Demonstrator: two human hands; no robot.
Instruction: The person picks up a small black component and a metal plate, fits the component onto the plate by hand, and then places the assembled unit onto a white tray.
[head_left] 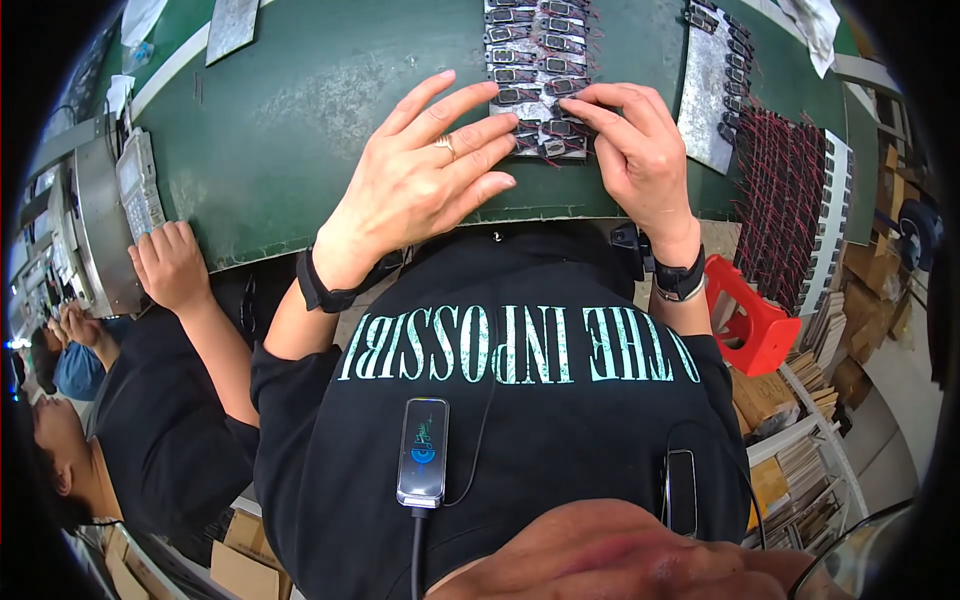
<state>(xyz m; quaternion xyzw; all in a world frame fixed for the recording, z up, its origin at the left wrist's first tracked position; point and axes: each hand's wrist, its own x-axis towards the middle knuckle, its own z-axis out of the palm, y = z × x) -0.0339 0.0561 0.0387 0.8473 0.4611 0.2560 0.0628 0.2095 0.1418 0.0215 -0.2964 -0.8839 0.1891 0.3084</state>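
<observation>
Small speaker [558, 104] is pinched in fingers of right hand [640, 140] over metal plate [532, 113], near tabletop's [320, 110] front edge; left hand [415, 175] released, fingers spread beside plate.

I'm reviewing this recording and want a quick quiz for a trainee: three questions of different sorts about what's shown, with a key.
1. Short answer: Which of the wearer's hands has a ring on it?

2. True or false: The wearer has dark bands on both wrists.

3. Multiple choice: The fingers of the right hand are at:
A) the small dark parts set in two columns
B) the red frame
C) the black shirt

Key:
1. The left hand
2. True
3. A
</observation>
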